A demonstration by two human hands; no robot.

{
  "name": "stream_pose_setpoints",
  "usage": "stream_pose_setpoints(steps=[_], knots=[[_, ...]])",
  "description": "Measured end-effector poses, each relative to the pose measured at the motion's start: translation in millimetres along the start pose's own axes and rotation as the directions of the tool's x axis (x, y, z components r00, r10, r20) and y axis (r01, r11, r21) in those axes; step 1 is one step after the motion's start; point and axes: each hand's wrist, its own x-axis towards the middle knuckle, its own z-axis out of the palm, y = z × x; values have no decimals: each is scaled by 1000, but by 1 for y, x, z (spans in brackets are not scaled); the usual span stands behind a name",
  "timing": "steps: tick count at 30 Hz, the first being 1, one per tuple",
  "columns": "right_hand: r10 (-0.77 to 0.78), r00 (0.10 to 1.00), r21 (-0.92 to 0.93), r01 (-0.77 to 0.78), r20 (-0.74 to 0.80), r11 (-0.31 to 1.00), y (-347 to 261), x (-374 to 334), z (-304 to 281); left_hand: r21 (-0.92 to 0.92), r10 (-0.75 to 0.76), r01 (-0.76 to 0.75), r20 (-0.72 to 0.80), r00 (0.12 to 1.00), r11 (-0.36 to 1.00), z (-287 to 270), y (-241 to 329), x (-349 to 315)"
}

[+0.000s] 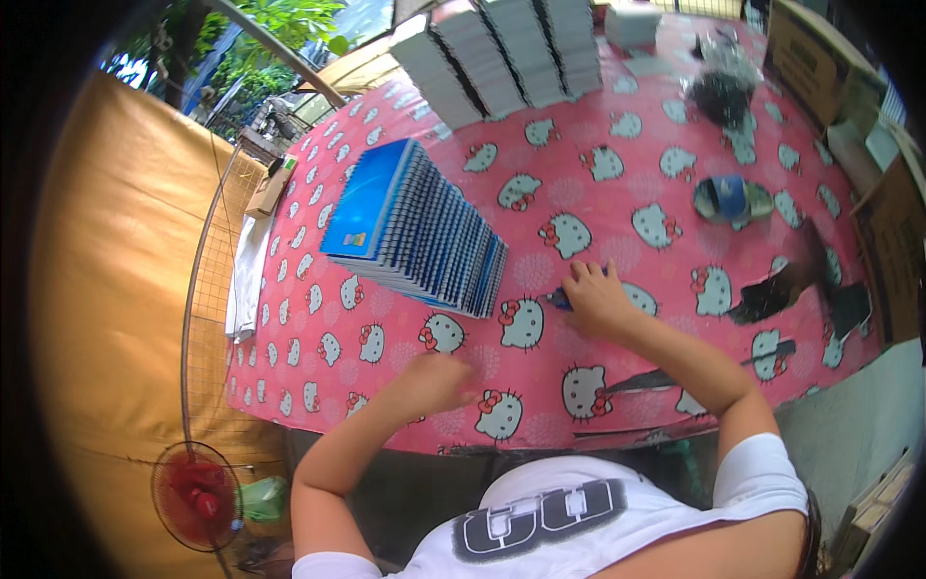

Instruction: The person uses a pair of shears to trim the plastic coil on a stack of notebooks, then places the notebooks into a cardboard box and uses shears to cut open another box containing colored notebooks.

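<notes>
A tall stack of blue spiral notebooks (417, 232) stands left of the middle of the table, its wire bindings facing right. To the right of the stack, my right hand (593, 299) rests low over the tabletop, its fingers closed on a small dark blue object (559, 299). Most of that object is hidden under the fingers, so its kind does not show. My left hand (439, 381) is near the table's front edge, in front of the stack and apart from it. Its fingers are blurred, and nothing shows in them.
Tall piles of white-edged books (502, 68) stand at the back of the pink cat-print tablecloth (559, 357). A tape roll (733, 199) lies at the right, near dark tape strips (772, 294). Cardboard boxes (820, 63) line the right edge; a red fan (198, 497) stands lower left.
</notes>
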Motion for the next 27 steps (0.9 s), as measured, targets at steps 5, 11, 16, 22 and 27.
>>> stream_pose_setpoints(steps=[5,11,16,22,27], knots=[[59,998,733,-25,-20,679,-24,40,29,-660,-389,-29,-478,788,751,97,-92,38],[249,934,966,-242,258,-91,-84,79,56,-678,-575,-24,-640,510,735,87,-73,90],[224,957,973,-144,183,-181,-90,92,75,-750,-659,-62,-615,432,659,82,-70,110],[128,951,943,-248,281,-224,-83,136,53,-809,-793,64,-552,259,584,74,-78,135],[-48,966,967,-250,253,58,-55,205,32,-836,-824,38,-531,198,548,44,-106,166]])
